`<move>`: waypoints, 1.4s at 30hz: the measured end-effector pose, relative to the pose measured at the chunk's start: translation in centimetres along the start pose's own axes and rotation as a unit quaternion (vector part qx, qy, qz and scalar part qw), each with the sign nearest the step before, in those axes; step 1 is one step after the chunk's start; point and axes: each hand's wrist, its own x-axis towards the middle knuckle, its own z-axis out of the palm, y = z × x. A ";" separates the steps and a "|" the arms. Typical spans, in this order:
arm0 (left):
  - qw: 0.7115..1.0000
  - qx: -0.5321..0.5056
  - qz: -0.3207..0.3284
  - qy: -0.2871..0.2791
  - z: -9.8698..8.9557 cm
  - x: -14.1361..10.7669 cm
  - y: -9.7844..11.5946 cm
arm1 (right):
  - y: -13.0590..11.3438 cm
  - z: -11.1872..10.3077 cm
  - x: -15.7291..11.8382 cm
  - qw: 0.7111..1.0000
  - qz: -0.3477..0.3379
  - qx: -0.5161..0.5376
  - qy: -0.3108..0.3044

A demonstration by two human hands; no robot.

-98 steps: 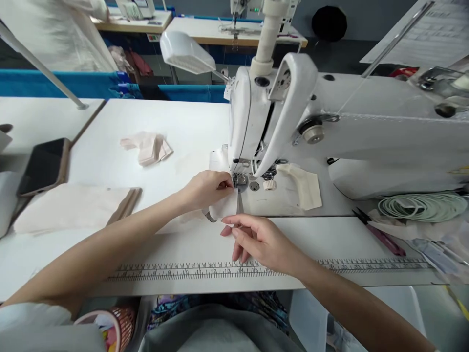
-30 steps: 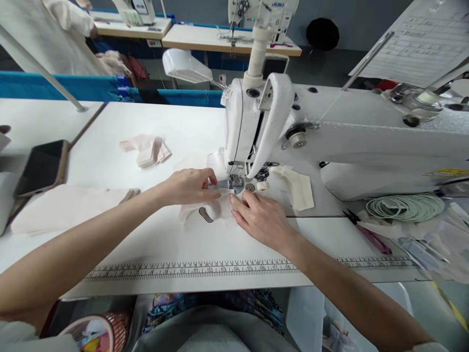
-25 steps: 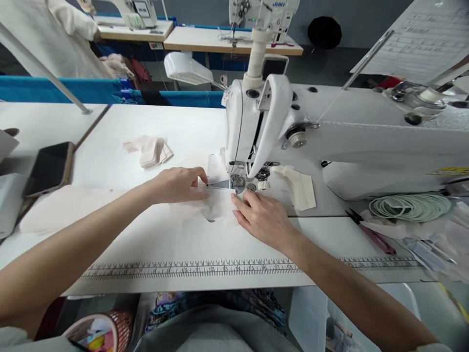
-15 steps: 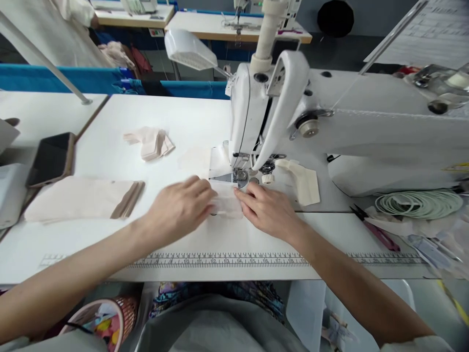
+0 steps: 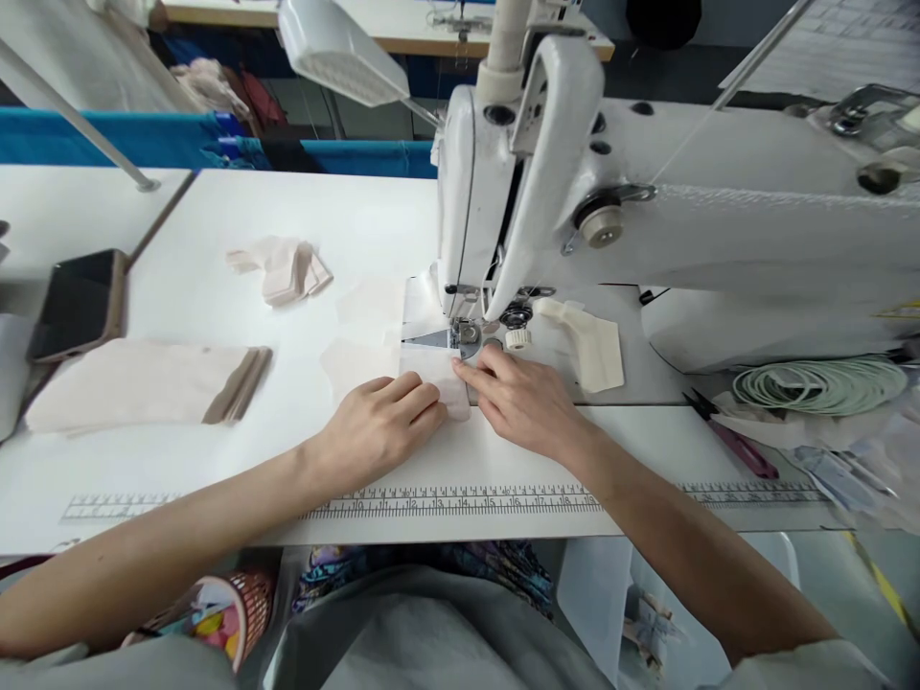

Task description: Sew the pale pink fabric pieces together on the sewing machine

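A small pale fabric piece (image 5: 451, 381) lies flat just in front of the presser foot (image 5: 467, 335) of a white sewing machine (image 5: 474, 201). My left hand (image 5: 388, 422) is on its near left part, fingers curled together and closed on the cloth; the thumb is mostly hidden. At its right edge is my right hand (image 5: 524, 398), the index fingertip on the cloth close to the foot and the other fingers bent in. More thin pale cloth (image 5: 356, 362) lies left of the needle plate. A cream fabric scrap (image 5: 596, 350) rests right of the foot.
Left on the table are a folded fabric stack (image 5: 144, 383), a smaller cloth bundle (image 5: 284, 271) and a phone (image 5: 79, 305). Snips (image 5: 737, 441) and a coil of green cord (image 5: 819, 385) lie right. A printed ruler (image 5: 460, 501) runs along the front edge.
My left hand has shifted right and nearer to me along the cloth, which shows flatter now. The right hand stays by the foot. The whole view has tilted slightly.
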 end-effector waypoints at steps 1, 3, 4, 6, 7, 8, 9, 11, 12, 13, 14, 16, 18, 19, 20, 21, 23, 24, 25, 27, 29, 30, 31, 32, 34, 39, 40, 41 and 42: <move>1.000 0.005 0.001 0.000 0.0 0.0 0.0 | 0.0 0.0 0.0 1.000 -0.001 -0.001 0.001; 1.000 0.012 0.001 0.003 0.1 0.0 0.1 | 0.0 0.1 -0.1 1.000 -0.005 -0.002 0.006; 1.000 0.014 0.000 0.007 0.1 0.0 0.0 | 0.0 0.1 -0.1 1.000 -0.006 -0.003 0.009; 1.000 0.017 0.001 0.016 0.2 0.1 0.0 | 0.0 0.1 -0.2 1.000 -0.007 -0.002 0.015; 1.000 0.017 0.001 0.019 0.2 0.1 0.0 | 0.0 0.1 -0.2 1.000 -0.006 -0.002 0.017; 1.000 0.017 0.001 0.021 0.2 0.1 0.1 | 0.0 0.2 -0.2 1.000 -0.006 -0.002 0.017; 1.000 0.018 0.002 0.022 0.2 0.1 0.1 | 0.0 0.2 -0.2 1.000 -0.006 -0.002 0.017; 1.000 0.021 0.003 0.021 0.2 0.1 0.1 | 0.0 0.2 -0.2 1.000 -0.005 -0.004 0.015; 1.000 0.022 0.004 0.021 0.2 0.1 0.1 | 0.0 0.2 -0.1 1.000 -0.005 -0.006 0.014; 0.999 0.023 0.005 0.022 0.2 0.1 0.1 | 0.0 0.2 -0.1 1.000 -0.005 -0.007 0.015; 0.999 0.024 0.006 0.021 0.2 0.1 0.2 | 0.0 0.2 -0.1 1.000 -0.006 -0.008 0.016; 0.999 0.025 0.006 0.019 0.3 0.1 0.2 | 0.0 0.2 -0.1 1.000 -0.006 -0.010 0.018; 1.000 0.023 0.003 0.020 0.3 0.0 0.4 | 0.0 0.2 -0.1 1.000 -0.007 -0.011 0.018; 1.000 0.019 0.001 0.023 0.2 0.0 0.5 | 0.0 0.2 -0.1 1.000 -0.007 -0.012 0.016; 0.999 0.013 -0.001 0.030 0.1 -0.1 0.6 | 0.0 0.2 -0.1 1.000 -0.007 -0.013 0.014; 0.999 0.005 -0.002 0.039 -0.1 -0.1 0.7 | 0.0 0.3 -0.1 1.000 -0.007 -0.014 0.012; 0.999 -0.015 -0.001 0.048 -0.5 -0.3 1.1 | -0.1 0.3 -0.2 1.000 -0.007 -0.017 0.013; 0.998 -0.024 0.000 0.050 -0.7 -0.4 1.2 | -0.1 0.3 -0.2 1.000 -0.007 -0.018 0.016; 0.998 -0.031 0.000 0.049 -0.8 -0.5 1.4 | -0.2 0.4 -0.2 1.000 -0.007 -0.019 0.019; 0.998 -0.038 0.001 0.042 -1.0 -0.6 1.5 | -0.2 0.4 -0.2 0.999 -0.007 -0.020 0.024; 0.998 -0.040 0.002 0.038 -1.0 -0.8 1.6 | -0.3 0.4 -0.2 0.999 -0.006 -0.024 0.025; 0.998 -0.041 0.002 0.036 -1.0 -0.8 1.6 | -0.4 0.4 -0.2 0.999 -0.005 -0.027 0.024; 0.999 -0.042 0.002 0.034 -1.0 -0.9 1.6 | -0.4 0.4 -0.2 0.999 -0.005 -0.030 0.022; 0.999 -0.044 0.000 0.032 -0.9 -0.9 1.6 | -0.4 0.4 -0.2 0.999 -0.006 -0.033 0.022; 0.998 -0.049 -0.003 0.029 -0.9 -1.0 1.5 | -0.5 0.3 -0.2 0.999 -0.005 -0.038 0.022; 0.998 -0.054 -0.001 0.032 -0.7 -1.1 1.5 | -0.7 0.3 -0.3 0.998 -0.001 -0.049 0.026; 0.998 -0.052 -0.001 0.034 -0.7 -1.1 1.5 | -0.8 0.3 -0.3 0.998 -0.001 -0.050 0.027; 0.998 -0.050 -0.001 0.035 -0.6 -1.1 1.5 | -0.8 0.3 -0.3 0.998 -0.001 -0.052 0.030; 0.998 -0.050 -0.001 0.036 -0.6 -1.2 1.5 | -0.9 0.3 -0.3 0.998 0.000 -0.054 0.033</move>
